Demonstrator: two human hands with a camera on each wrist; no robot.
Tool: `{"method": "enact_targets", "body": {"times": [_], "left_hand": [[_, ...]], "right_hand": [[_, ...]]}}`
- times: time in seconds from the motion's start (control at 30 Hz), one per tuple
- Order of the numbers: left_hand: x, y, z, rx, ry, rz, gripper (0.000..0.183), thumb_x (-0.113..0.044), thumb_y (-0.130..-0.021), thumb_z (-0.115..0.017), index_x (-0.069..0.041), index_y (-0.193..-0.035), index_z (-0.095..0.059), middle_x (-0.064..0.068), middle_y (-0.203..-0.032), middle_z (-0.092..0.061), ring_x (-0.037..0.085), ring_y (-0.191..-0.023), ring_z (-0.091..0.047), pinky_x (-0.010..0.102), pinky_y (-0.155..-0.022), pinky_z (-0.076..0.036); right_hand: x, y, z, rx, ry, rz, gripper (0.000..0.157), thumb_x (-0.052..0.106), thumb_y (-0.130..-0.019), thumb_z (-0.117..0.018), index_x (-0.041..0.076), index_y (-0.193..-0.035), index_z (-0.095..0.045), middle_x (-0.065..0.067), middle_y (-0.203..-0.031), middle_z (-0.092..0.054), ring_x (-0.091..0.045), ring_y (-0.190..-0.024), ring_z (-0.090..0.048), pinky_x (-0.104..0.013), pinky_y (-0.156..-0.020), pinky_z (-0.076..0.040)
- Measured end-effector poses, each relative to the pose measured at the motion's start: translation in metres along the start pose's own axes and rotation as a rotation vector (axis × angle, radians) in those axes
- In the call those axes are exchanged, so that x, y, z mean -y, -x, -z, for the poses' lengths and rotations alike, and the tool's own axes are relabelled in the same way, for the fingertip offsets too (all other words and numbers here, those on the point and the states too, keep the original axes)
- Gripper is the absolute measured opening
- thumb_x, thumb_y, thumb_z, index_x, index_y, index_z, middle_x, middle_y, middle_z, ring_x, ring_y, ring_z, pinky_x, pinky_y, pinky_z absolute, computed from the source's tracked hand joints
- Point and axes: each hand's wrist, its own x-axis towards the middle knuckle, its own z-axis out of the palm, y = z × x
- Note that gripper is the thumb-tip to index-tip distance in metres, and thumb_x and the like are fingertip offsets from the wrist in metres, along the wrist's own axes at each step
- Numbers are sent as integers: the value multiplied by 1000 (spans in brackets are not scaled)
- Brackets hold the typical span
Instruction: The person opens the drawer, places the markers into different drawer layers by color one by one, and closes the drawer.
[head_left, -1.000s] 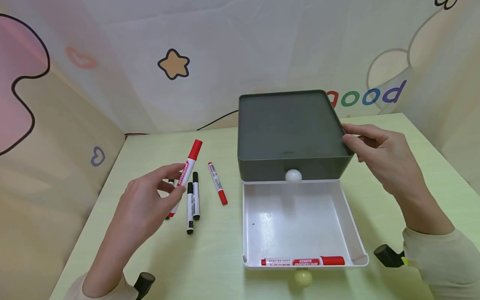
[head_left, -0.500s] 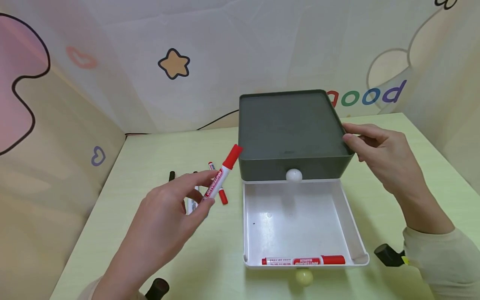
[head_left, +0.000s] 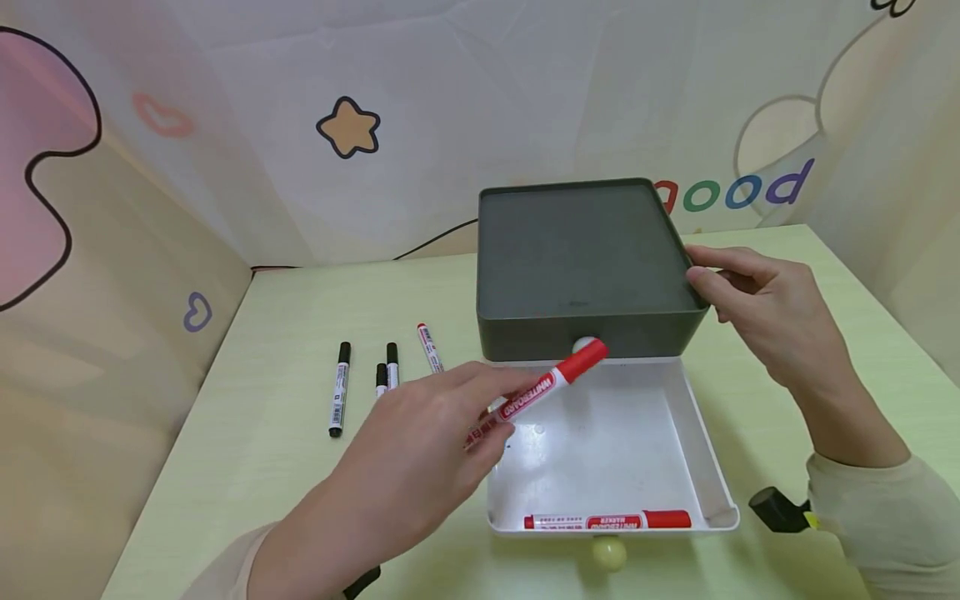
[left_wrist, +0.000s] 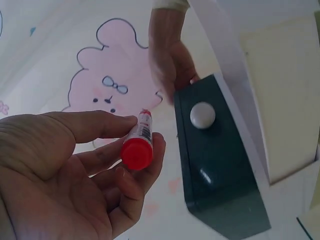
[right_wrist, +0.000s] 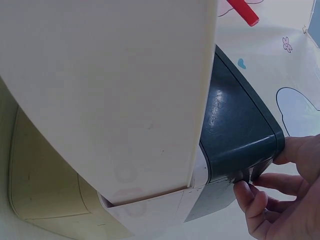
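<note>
left hand (head_left: pixel 427 450) pinching red marker (head_left: pixel 528 396) over pulled-out drawer (head_left: pixel 600 450), right hand (head_left: pixel 776 312) holding gray box (head_left: pixel 581 258) by its edge.
head: we see the red marker gripped mid-barrel, cap pointing up-right past the fingers, likely leaving the cap free; second red marker (head_left: pixel 607 521) lies flat along the drawer's front wall, probably because it fits lengthwise there; black markers (head_left: pixel 340 390) and another red one (head_left: pixel 431 346) sit left of the box on the table (head_left: pixel 285 500), some partly hidden by the left hand. left wrist: fingertips pinch the barrel, one red end facing us; light grip, probably enough for something so slim. right wrist: right thumb and fingers grasp the box's edge, we guess to stop it shifting while the drawer is out.
</note>
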Motion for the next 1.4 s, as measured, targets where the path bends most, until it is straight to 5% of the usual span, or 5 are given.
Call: {"method": "enact_targets", "body": {"times": [0.17,0.67,0.97,1.4], "left_hand": [[-7,-12,-17,97,-48,-51,31,-2,-91,-71,-16,-119,-76,-5,-109,-74,10,-89,-67,23,-67,-50],[-13,-27,-65,274,-286,-182,24,-8,-90,-73,-18,-111,-77,-8,-92,-71,8,-75,-63,22,-67,-46],[-17,-33,-73,305,-359,-244,11,-10,-89,-75,-20,-93,-78,-8,-78,-62,8,-64,-50,22,-62,-37],[-21,-33,-72,299,-386,-278,15,-7,-85,-77,-21,-91,-78,-8,-78,-60,7,-64,-48,22,-59,-31]], "right_hand": [[0,0,-1,3,12,-4,38,19,-101,-68,1,-135,-67,17,-104,-69,-8,-75,-59,-18,-63,-44],[-1,2,0,2,2,-14,37,17,-100,-69,2,-135,-68,19,-103,-69,-8,-74,-58,-18,-62,-45],[0,1,0,1,13,1,38,18,-100,-69,2,-134,-68,19,-103,-69,-8,-74,-58,-19,-62,-44],[0,1,0,4,48,-24,37,21,-102,-66,5,-135,-68,20,-102,-69,-9,-75,-58,-20,-63,-44]]}}
